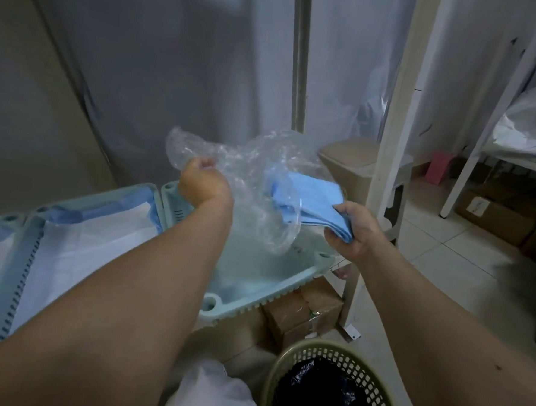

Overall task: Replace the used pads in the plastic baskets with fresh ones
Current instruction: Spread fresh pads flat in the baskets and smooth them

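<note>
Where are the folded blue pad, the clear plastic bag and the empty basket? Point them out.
folded blue pad [311, 193], head view, its flat top.
clear plastic bag [250, 164], head view, its crumpled middle.
empty basket [254, 299], head view, its near rim.

bag [246, 170]: thin clear plastic film, glossy, crinkled, in my left hand [203, 184]
pad [313, 202]: blue, soft matt cloth-like sheet, folded, in my right hand [353, 231]
basket [264, 292]: pale green moulded plastic, smooth
bin [327, 385]: beige plastic lattice, black glossy liner

Above the basket [256, 291], the left hand [203, 183] grips a clear bag [246, 170]; the right hand [353, 231] pinches a blue pad [311, 199].
</note>
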### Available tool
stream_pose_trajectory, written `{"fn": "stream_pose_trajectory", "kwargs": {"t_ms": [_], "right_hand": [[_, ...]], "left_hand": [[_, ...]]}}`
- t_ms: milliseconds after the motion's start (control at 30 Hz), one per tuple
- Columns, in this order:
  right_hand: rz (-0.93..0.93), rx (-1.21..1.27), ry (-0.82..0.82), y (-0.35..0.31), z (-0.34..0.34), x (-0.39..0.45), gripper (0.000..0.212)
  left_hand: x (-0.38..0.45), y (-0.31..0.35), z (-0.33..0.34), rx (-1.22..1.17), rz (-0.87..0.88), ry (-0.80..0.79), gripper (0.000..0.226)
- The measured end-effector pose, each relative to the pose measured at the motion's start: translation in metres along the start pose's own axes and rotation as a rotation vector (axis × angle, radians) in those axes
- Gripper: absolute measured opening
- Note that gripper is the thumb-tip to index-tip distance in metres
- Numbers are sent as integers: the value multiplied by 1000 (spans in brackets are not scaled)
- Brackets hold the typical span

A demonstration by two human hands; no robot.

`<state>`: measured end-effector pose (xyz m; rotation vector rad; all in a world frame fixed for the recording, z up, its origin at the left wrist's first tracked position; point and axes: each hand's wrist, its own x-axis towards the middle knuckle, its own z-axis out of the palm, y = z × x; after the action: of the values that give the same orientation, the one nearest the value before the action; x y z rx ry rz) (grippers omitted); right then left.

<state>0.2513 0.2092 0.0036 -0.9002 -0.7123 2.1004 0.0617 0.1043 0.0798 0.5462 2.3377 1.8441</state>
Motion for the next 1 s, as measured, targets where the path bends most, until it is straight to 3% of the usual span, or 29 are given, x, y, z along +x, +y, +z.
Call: {"fn": "stream_pose_trajectory", "kwargs": {"t_ms": [67, 133, 233, 300, 367, 400, 500, 600, 667, 767, 833, 900, 933, 1000], "right_hand": [[67, 77, -80, 1, -2, -5, 18], [71, 226, -208, 3, -4, -6, 46], [-16, 436, -357, 5, 3, -11, 64], [-67, 503, -328, 7, 15, -15, 45], [-77, 526, -174, 6, 28, -16, 10], [-69, 497, -119, 6, 34, -16, 14], [-62, 306, -117, 12, 56, -15, 17], [-90, 128, -150, 30, 69, -11, 24], [-90, 9, -165, 39, 73, -9, 28], [-65, -276, -152, 46, 80, -11, 21], [-211, -669, 27, 48, 81, -6, 28], [-445, -1082, 231, 49, 74, 1, 41], [-483, -1206, 215, 49, 70, 2, 53], [-410, -1311, 19, 55, 59, 6, 92]], "left_hand": [[9, -13, -10, 146, -15, 9, 34], [9, -25, -9, 215, -41, -60, 33], [-3, -37, 1, 197, -170, -282, 50], [-8, -43, 7, 265, -214, -394, 61], [-13, -48, 12, 384, -182, -481, 63], [-16, -49, 12, 414, -152, -534, 63], [-29, -43, 11, 162, -132, -750, 73], [-31, -42, 16, -256, -287, -856, 110], [-29, -43, 16, -443, -368, -840, 95], [-26, -44, 18, -536, -449, -679, 52], [-20, -47, 16, -598, -514, -557, 32], [-12, -46, 11, -700, -574, -493, 28], [-8, -45, 8, -755, -593, -469, 31], [-2, -41, 2, -862, -613, -430, 30]]}}
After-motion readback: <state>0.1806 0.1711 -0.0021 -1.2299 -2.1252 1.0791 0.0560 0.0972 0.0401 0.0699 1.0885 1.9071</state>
